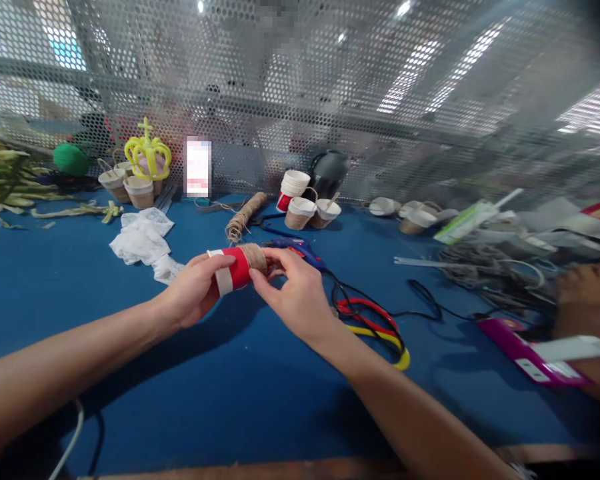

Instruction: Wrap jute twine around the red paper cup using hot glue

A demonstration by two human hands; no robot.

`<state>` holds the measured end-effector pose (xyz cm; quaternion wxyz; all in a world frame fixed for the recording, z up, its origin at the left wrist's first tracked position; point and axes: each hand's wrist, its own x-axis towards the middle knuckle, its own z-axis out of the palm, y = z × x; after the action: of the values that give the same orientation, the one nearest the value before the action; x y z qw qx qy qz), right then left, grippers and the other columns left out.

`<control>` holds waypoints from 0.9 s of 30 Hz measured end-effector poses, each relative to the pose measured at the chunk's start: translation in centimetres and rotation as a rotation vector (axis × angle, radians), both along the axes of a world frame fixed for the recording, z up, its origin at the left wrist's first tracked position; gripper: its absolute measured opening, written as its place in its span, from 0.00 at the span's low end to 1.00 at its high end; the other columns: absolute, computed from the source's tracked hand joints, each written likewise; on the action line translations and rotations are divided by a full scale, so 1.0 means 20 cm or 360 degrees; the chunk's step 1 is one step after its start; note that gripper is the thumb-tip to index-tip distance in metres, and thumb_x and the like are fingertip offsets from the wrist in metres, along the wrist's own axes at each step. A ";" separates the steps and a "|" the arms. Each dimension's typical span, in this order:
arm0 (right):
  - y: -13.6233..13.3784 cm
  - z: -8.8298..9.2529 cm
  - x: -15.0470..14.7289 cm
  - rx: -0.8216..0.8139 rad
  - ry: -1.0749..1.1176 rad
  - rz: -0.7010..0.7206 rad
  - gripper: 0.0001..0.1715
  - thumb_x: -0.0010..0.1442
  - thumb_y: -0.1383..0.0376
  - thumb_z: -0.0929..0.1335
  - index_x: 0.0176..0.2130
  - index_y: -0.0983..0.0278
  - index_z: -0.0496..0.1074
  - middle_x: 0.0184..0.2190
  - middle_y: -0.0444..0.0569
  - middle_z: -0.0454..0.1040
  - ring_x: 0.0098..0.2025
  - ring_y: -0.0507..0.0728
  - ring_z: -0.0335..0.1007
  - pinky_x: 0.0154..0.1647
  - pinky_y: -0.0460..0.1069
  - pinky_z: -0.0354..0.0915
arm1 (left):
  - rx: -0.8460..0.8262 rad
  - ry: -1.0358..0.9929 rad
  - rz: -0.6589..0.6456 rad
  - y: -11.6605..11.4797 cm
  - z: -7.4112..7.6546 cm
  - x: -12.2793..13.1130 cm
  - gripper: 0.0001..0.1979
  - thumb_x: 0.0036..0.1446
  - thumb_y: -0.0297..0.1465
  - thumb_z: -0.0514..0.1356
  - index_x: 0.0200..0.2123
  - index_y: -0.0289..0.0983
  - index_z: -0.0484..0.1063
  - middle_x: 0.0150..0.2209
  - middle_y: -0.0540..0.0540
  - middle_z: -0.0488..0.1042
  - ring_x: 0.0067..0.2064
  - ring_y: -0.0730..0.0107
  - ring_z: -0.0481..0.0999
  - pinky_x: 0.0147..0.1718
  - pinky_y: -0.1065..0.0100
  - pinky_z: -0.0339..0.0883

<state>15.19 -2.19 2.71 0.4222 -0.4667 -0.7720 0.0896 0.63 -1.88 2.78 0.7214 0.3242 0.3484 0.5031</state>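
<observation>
Left fingers (217, 265) hold the red cup (239, 269); right fingers (267, 288) hold its end, wound with twine (253, 257), above the worktop (205, 400).

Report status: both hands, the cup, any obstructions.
Left hand gripping red-and-white cup. Right hand touching its twine wrap. Blue tool lying just beyond right hand.

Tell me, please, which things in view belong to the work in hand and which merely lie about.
Likely in use: red-and-white cup, held; twine roll; blue glue gun; stacked cups.
Apparently just lying about: white cloth; yellow crown; green ball.
</observation>
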 end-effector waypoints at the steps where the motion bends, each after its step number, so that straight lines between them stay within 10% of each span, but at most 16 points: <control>1: 0.00 0.00 0.00 0.0002 -0.0001 0.0001 0.11 0.49 0.68 0.65 0.37 0.66 0.67 0.31 0.51 0.71 0.30 0.54 0.67 0.32 0.50 0.67 | 0.0004 0.0013 0.0009 0.00 0.00 0.00 0.07 0.47 0.26 0.55 0.29 0.29 0.72 0.27 0.44 0.75 0.28 0.71 0.71 0.34 0.69 0.63; 27: 0.00 -0.01 0.00 -0.0003 0.0048 -0.0020 0.08 0.47 0.69 0.66 0.33 0.67 0.67 0.27 0.49 0.70 0.25 0.51 0.65 0.28 0.49 0.67 | 0.0034 0.0096 0.0078 -0.01 -0.01 0.01 0.09 0.46 0.24 0.56 0.32 0.27 0.72 0.23 0.44 0.75 0.25 0.71 0.71 0.28 0.71 0.62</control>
<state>15.12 -2.19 2.45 0.4340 -0.4705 -0.7624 0.0947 0.84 -1.98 2.61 0.6946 0.3381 0.3724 0.5143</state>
